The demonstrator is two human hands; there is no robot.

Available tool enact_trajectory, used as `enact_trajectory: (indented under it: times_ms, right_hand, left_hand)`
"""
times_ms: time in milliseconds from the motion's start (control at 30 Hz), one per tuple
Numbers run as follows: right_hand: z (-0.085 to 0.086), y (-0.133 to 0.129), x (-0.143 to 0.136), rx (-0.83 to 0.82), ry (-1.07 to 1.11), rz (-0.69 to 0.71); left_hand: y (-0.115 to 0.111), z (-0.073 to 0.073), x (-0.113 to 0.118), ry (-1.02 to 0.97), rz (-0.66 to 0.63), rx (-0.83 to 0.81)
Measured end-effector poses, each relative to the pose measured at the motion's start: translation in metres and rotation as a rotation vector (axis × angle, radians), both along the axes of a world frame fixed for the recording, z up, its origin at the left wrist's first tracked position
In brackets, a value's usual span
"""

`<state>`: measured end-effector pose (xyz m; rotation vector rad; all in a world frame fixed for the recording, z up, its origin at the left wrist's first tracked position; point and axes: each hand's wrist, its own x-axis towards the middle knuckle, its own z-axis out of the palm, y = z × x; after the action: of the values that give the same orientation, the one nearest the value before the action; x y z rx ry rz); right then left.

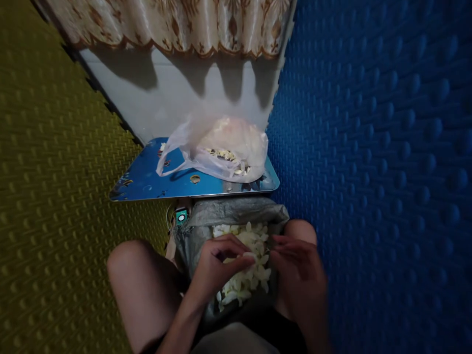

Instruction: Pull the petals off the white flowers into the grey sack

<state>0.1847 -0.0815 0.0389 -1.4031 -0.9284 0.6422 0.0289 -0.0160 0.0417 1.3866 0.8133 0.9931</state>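
My left hand (225, 258) is over the lap, thumb and forefinger pinched on a small white petal (250, 256). Beneath it lies a heap of white flowers (239, 287) in a grey plastic sheet or bag (206, 216) spread between my legs. To the right of the heap, my right hand (297, 258) hovers, dim and smeared by motion. Its fingers point toward the left hand and stay apart from it. Whether anything is between them is hidden.
A low blue table (158, 184) with printed pictures stands ahead. On it sits a translucent plastic bag (254, 147) with more white flowers inside. A small green-screened device (181, 217) is below the table's edge. Blue foam matting (368, 172) is right, yellow matting (55, 196) left.
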Motion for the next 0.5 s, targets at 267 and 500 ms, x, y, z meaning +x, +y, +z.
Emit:
enact_trajectory:
  times_ms: [267,500]
  right_hand:
    - [0.001,0.005,0.001,0.103,-0.18,0.477]
    - [-0.02,0.005,0.022,-0.134,0.05,0.154]
  left_hand:
    - [-0.001,-0.009,0.001,-0.017,-0.066,-0.16]
    - [0.006,-0.021,-0.047,0.074,0.328,-0.246]
